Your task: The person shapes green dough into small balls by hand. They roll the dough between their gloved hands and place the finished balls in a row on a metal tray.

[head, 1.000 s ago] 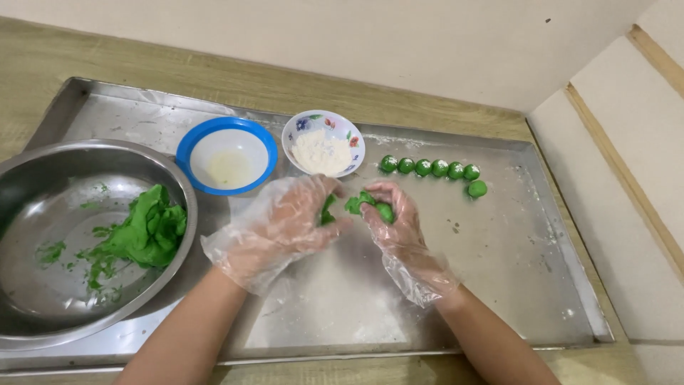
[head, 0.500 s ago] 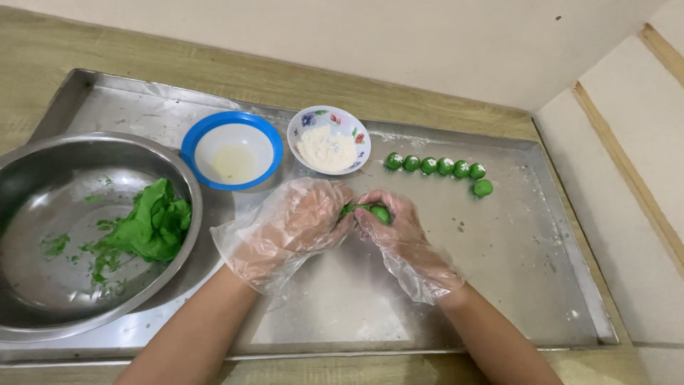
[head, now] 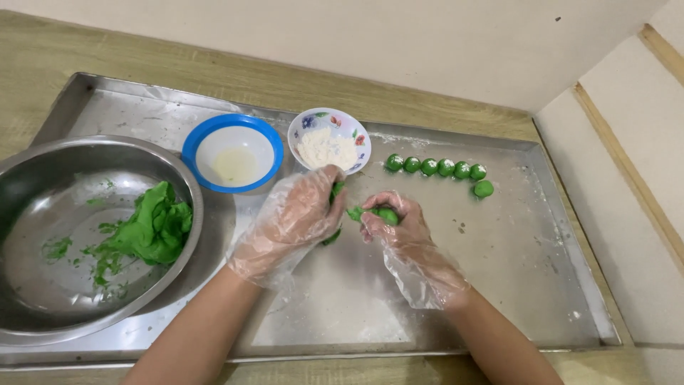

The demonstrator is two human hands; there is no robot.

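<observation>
I see the green dough piece (head: 376, 213) stretched between my two gloved hands, its long axis running left to right above the middle of the metal tray (head: 499, 285). My right hand (head: 402, 232) pinches the rounder end with curled fingers, and my left hand (head: 299, 217) closes around the other end, which is mostly hidden. Both hands are equally near. The dough looks soft, bright green, a little glossy. Toward the far edge lies a row of green dough balls (head: 438, 168), behind a flour bowl (head: 329, 140)
</observation>
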